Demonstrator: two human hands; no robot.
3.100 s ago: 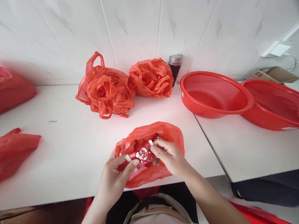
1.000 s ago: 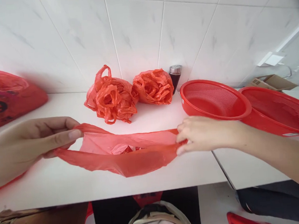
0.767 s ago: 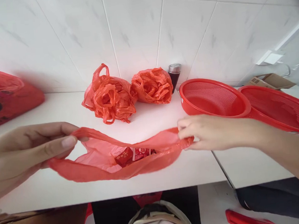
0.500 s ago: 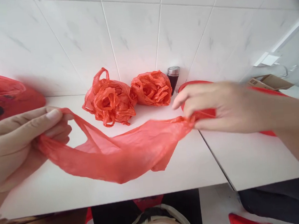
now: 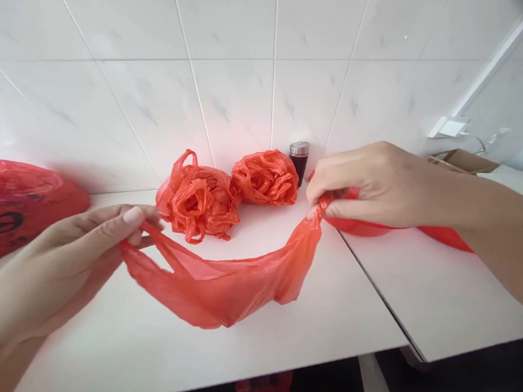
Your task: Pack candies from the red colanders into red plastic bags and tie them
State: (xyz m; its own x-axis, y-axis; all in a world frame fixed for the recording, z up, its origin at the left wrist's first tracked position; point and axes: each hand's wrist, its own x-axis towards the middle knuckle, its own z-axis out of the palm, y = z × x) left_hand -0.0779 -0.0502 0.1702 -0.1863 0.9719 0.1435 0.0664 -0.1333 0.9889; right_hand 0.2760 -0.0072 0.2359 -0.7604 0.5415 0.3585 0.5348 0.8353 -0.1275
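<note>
A thin red plastic bag (image 5: 232, 284) hangs in a sagging curve between my hands, above the white table. My left hand (image 5: 96, 247) pinches its handle end between thumb and fingers. At the other end, my right hand (image 5: 366, 187) grips the bag, which is gathered and twisted at the fingertips. Behind the held bag, against the wall, lie two red bundles of crumpled plastic bags: a left bundle (image 5: 197, 198) with loops sticking up and a rounder right bundle (image 5: 266, 177). My left fingertips appear close in front of the left bundle.
A dark bottle with a silver cap (image 5: 300, 156) stands beside the right bundle. A large red bag with black markings (image 5: 15, 205) sits at far left. Red basins or trays (image 5: 360, 225) are partly hidden behind my right arm. A cardboard box (image 5: 462, 160) lies back right, near a wall socket (image 5: 448, 126). A seam (image 5: 380, 295) divides the tables.
My hands have come closer together, so the bag sags more. Its right end is now tightly twisted in my right fingers. The camera view has tilted up slightly.
</note>
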